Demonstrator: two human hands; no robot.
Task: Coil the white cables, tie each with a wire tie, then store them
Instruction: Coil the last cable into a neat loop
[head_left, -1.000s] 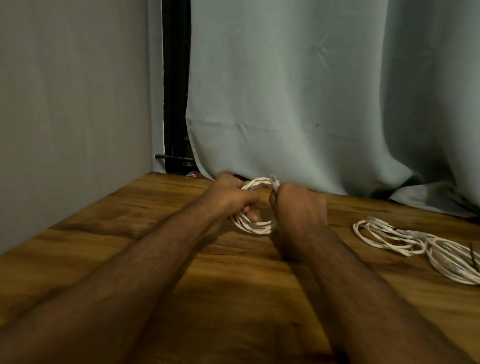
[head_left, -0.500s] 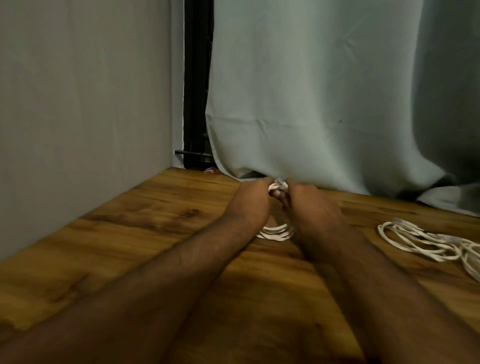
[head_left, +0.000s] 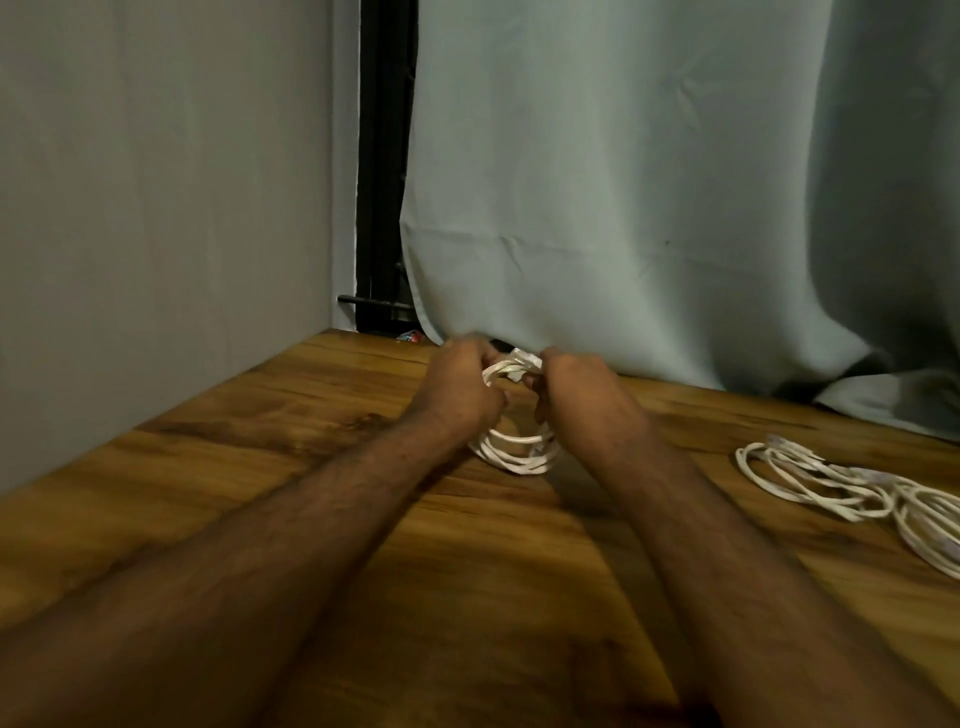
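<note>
On the brown wood-grain table, the left hand and right hand each grip the top of an upright coiled white cable. Loose white cables lie well apart to the right.

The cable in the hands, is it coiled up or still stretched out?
Coiled. The white cable hangs in stacked loops between the left hand and right hand, which grip its top.

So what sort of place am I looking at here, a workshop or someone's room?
Most likely an ordinary room at home, not a workshop: a wood-grain table pushed into a corner, a plain grey wall on one side and a pale curtain hanging down to the tabletop behind. No tools or benches show.
</note>
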